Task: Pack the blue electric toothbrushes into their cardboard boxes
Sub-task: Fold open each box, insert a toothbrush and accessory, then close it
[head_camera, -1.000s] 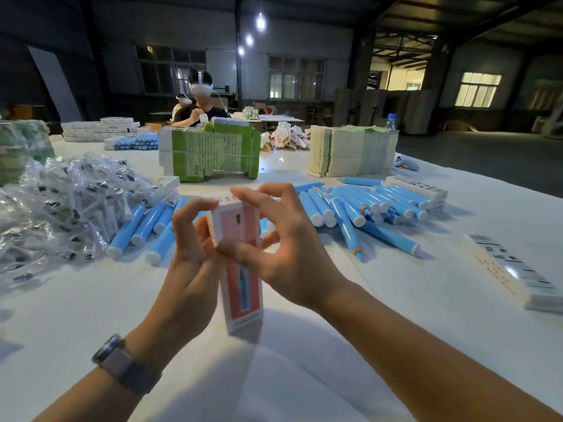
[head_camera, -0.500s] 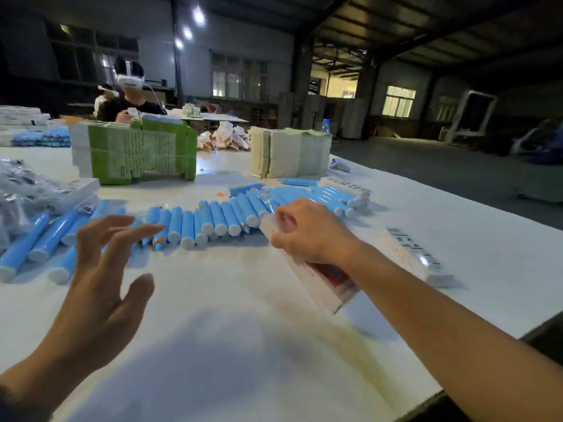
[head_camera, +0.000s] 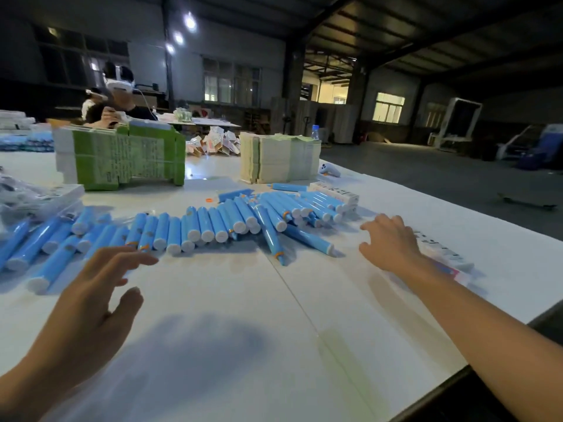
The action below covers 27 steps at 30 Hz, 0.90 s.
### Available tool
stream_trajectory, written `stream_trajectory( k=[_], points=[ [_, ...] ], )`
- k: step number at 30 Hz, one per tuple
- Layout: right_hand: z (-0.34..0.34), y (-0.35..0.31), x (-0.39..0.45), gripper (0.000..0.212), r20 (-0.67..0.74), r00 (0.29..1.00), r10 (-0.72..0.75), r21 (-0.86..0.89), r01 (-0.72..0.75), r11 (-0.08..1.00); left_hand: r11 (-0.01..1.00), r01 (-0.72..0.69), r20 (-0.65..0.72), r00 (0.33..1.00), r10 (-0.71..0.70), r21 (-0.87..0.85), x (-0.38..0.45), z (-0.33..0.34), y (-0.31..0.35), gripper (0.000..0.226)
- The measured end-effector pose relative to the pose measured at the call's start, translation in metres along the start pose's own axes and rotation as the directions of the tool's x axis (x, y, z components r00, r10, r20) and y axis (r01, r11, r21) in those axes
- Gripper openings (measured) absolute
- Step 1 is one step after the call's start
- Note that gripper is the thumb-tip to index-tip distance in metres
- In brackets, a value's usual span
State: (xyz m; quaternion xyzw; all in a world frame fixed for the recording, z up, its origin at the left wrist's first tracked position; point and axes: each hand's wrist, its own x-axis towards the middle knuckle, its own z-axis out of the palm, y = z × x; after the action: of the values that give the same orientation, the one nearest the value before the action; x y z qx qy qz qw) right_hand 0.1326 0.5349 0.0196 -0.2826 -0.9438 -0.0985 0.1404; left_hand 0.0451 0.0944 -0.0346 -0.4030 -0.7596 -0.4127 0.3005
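Observation:
Several blue electric toothbrushes (head_camera: 207,225) with white end caps lie in a loose row across the white table (head_camera: 243,330). My left hand (head_camera: 91,303) hovers open just in front of the row, fingers spread, holding nothing. My right hand (head_camera: 391,243) is open, palm down, at the right end of the pile. Two packed cardboard boxes (head_camera: 444,257) lie flat on the table right behind that hand and wrist, partly hidden by them. Another white box (head_camera: 335,191) lies behind the toothbrushes.
A green and white stack of flat cartons (head_camera: 122,158) and a pale stack (head_camera: 280,156) stand at the back. Plastic bags (head_camera: 27,199) lie at the far left. A person sits behind the green stack. The table edge runs diagonally at the right.
My right hand has laid the closed box down at the right and released it. My left hand has moved forward toward the toothbrushes. The view has swung right.

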Motion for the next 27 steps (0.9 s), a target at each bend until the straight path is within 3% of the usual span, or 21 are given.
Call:
stream_trajectory(
  k=[2, 3, 7, 10, 14, 16, 18, 20, 22, 25, 27],
  points=[
    [-0.010, -0.048, -0.006, 0.038, -0.111, 0.990, -0.083, 0.273, 0.111, 0.956, 1.000, 0.018, 0.006, 1.000, -0.018, 0.015, 0.001, 0.001, 0.009, 0.036],
    [-0.018, -0.077, -0.012, 0.033, -0.153, 0.979, -0.132, 0.430, 0.186, 0.883, 0.999, 0.044, 0.002, 0.999, -0.044, 0.019, 0.002, 0.001, 0.013, 0.035],
    [-0.053, -0.214, -0.052, 0.018, -0.271, 0.898, -0.346, 0.786, 0.414, 0.459, 0.986, 0.168, -0.023, 0.986, -0.167, 0.020, 0.008, -0.007, 0.020, 0.032],
    [-0.079, -0.306, -0.082, 0.014, -0.338, 0.860, -0.382, 0.901, 0.414, 0.134, 0.965, 0.261, -0.106, 0.960, -0.258, 0.016, 0.015, -0.024, 0.010, 0.025],
    [-0.092, -0.381, -0.108, 0.015, -0.317, 0.879, -0.356, 0.947, 0.272, -0.172, 0.892, 0.431, -0.299, 0.876, -0.378, 0.135, 0.020, -0.064, -0.014, 0.025],
    [-0.085, -0.398, -0.117, 0.015, -0.340, 0.852, -0.397, 0.936, 0.268, -0.227, 0.813, 0.501, -0.313, 0.856, -0.413, 0.297, 0.018, -0.096, -0.026, 0.026],
    [-0.077, -0.405, -0.122, 0.012, -0.389, 0.805, -0.449, 0.920, 0.318, -0.228, 0.583, 0.566, -0.292, 0.815, -0.500, 0.583, 0.009, -0.138, -0.045, 0.025],
    [-0.079, -0.408, -0.122, 0.014, -0.397, 0.801, -0.449, 0.915, 0.305, -0.266, 0.214, 0.632, -0.376, 0.662, -0.648, 0.745, -0.005, -0.182, -0.060, 0.034],
    [-0.083, -0.410, -0.122, 0.013, -0.391, 0.800, -0.454, 0.911, 0.269, -0.312, -0.006, 0.698, -0.475, 0.481, -0.736, 0.716, -0.025, -0.211, -0.068, 0.044],
    [-0.083, -0.411, -0.127, 0.017, -0.416, 0.755, -0.508, 0.906, 0.296, -0.302, -0.069, 0.763, -0.458, 0.310, -0.833, 0.643, -0.048, -0.217, -0.079, 0.052],
    [-0.080, -0.410, -0.130, 0.026, -0.425, 0.720, -0.549, 0.905, 0.318, -0.283, -0.021, 0.783, -0.406, 0.299, -0.864, 0.622, -0.053, -0.209, -0.083, 0.054]
  ],
)
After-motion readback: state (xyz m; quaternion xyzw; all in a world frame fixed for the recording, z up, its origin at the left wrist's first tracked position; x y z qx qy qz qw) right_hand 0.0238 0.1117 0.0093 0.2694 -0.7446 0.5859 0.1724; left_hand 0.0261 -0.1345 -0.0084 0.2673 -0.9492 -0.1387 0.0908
